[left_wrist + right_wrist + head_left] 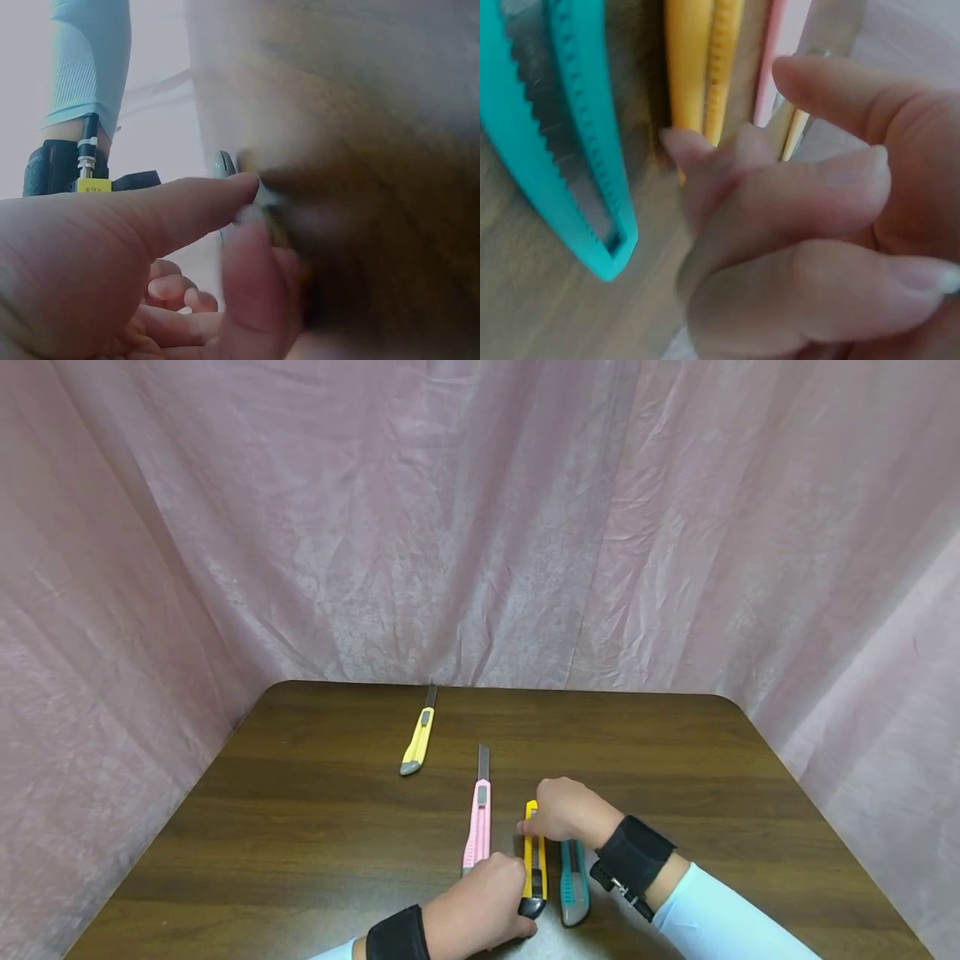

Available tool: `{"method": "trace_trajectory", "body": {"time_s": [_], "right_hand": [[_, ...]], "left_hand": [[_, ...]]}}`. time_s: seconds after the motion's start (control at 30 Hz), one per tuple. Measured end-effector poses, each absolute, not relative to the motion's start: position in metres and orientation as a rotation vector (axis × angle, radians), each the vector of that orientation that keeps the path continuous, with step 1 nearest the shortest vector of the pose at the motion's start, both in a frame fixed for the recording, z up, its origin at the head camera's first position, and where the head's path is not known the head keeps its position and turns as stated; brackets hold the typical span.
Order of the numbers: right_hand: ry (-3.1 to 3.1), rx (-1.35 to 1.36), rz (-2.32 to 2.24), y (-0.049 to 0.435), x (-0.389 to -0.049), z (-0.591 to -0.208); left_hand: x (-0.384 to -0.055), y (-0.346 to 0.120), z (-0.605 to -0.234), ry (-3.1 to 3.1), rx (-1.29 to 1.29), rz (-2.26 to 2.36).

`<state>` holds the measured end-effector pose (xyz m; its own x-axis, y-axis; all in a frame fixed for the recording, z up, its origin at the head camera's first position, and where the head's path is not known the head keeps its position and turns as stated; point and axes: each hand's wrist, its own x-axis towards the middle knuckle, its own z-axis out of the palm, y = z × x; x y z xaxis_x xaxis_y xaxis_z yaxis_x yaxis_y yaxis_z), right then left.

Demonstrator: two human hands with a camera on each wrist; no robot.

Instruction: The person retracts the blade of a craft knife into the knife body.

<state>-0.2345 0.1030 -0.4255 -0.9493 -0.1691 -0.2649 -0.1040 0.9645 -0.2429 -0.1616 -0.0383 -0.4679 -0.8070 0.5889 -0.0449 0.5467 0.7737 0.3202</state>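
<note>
A yellow box cutter point(536, 860) with a black end lies on the wooden table, close by both hands. My left hand point(483, 902) is at its near end, thumb below the black end and fingers to the left; in the left wrist view the left hand's thumb point(202, 204) and index finger are slightly apart. Over the far end is my right hand point(570, 814); its index finger overlaps the yellow cutter point(691, 67) in the right wrist view, while the thumb stands apart. A pink cutter point(477, 827), blade out, lies left; a teal cutter point(573, 893) lies right.
Farther back on the table point(315, 827) lies a pale yellow cutter point(418, 739), its blade reaching the rear edge. Pink curtains point(480, 527) hang behind and beside the table.
</note>
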Motion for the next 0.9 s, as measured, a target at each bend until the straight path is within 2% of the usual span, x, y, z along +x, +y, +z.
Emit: {"method": "trace_trajectory", "body": {"time_s": [0.27, 0.4, 0.63, 0.9], "right_hand": [[2.883, -0.228, -0.468, 0.115, -0.245, -0.423], [2.888, -0.229, -0.488, 0.118, -0.251, -0.418], [2.876, -0.267, -0.683, 0.113, -0.261, -0.411], [2.868, -0.293, -0.712, 0.105, -0.268, -0.409]], "left_hand": [[-0.164, -0.057, -0.454, 2.869, 0.82, 0.673], [-0.176, -0.074, -0.449, 2.898, 0.658, 0.734], [-0.2, -0.085, -0.465, 2.939, 0.454, 0.641], [-0.216, -0.081, -0.469, 2.829, 0.344, 0.727]]}}
